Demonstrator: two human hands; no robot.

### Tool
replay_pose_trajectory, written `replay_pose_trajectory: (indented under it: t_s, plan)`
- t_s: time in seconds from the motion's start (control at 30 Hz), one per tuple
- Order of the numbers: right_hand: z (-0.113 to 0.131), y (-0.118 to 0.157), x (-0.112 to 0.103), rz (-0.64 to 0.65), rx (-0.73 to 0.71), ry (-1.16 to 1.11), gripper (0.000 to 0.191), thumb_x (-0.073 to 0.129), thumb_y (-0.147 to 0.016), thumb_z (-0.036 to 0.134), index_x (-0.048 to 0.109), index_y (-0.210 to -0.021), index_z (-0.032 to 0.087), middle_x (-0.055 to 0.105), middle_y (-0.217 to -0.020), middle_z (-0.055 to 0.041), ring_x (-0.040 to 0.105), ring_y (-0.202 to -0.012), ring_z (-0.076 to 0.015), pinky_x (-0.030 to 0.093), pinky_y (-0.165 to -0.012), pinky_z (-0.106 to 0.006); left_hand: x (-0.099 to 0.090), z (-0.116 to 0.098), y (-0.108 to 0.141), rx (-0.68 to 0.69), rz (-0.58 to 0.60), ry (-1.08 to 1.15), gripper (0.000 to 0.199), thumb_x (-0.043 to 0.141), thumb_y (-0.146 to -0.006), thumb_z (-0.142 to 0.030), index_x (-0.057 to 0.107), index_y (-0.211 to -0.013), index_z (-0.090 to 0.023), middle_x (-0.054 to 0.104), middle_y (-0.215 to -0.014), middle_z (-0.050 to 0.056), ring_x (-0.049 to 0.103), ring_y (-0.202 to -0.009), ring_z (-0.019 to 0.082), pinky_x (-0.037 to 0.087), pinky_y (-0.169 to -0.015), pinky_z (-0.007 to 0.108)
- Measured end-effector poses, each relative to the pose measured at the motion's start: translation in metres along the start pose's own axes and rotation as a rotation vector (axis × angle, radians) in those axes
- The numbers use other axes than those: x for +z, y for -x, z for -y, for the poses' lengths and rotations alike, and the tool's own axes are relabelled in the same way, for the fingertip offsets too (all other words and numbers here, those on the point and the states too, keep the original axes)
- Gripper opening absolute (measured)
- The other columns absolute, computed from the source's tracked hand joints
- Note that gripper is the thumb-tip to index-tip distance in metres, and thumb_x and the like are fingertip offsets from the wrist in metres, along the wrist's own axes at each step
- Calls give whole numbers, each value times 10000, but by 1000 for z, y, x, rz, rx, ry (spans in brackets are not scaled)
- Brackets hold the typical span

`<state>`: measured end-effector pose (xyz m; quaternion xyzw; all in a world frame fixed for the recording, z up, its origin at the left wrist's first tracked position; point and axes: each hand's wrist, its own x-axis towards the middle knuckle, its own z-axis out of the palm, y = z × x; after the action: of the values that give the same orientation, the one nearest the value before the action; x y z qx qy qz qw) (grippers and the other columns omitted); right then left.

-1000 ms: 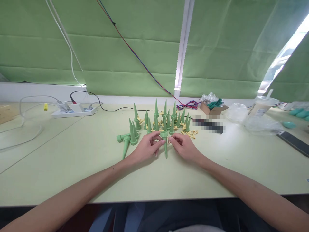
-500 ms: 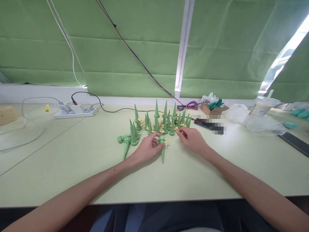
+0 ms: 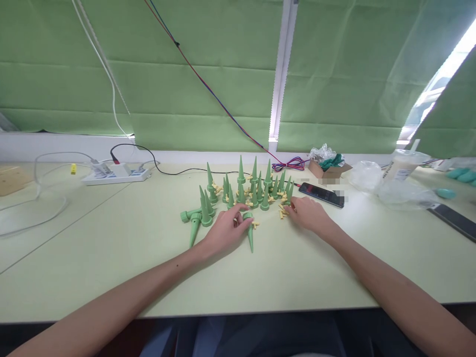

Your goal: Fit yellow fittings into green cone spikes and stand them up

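Note:
My left hand (image 3: 229, 227) is closed, thumb and fingers around the cap end of a green plant watering spike (image 3: 250, 241), its point toward me. A small yellow valve (image 3: 255, 224) sticks out at the spike's right side. My right hand (image 3: 308, 213) has its fingers bent together over a few loose yellow valves (image 3: 281, 213); whatever the fingertips pinch is hidden. Behind both hands several green spikes (image 3: 265, 198) stand point up, with more yellow valves among them. Left of my left hand, a green spike (image 3: 194, 230) lies on the table beside others.
A phone (image 3: 322, 194) lies behind my right hand, near a cardboard box (image 3: 327, 172) with green material. Farther right are plastic bags (image 3: 366, 174), a drink cup (image 3: 403, 166) and a dark device (image 3: 453, 220). A power strip (image 3: 115, 177) with cables sits at the left.
My right hand has shifted right, uncovering loose yellow valves at its fingertips. My left hand stays on the spike, which has turned slightly.

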<state>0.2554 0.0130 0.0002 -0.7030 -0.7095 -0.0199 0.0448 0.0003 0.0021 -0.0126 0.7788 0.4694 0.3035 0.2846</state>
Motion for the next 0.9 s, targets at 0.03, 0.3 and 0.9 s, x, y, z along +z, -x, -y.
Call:
replay_pose_trajectory:
  t_s: [0.03,0.3,0.9]
  plan:
    - [1,0,0,7,-5,-5,307,387,-985,389,576,-869,178,667,-917,-119,644,-844,-263,294,-562,-270,-1,-1,0,19,-22,-17,310,516,-924,-431,597,-1129,-212,535,-630,-35,518,-572,147,369,-554,253]
    - [6,4,-4,14,-42,-87,202,439,-965,336,551,-877,193,663,-891,-94,622,-839,-226,289,-567,-248,-2,-4,2,123,-55,-74,249,486,-945,-389,634,-1026,-205,458,-571,-58,424,-532,112,312,-543,244]
    - [-2,-2,3,-6,-142,-117,170,488,-866,152,616,-964,203,663,-852,-80,588,-818,-208,271,-574,-245,0,-2,3,148,-12,-91,234,478,-950,-362,627,-1029,-200,473,-569,-57,429,-525,110,297,-528,240]
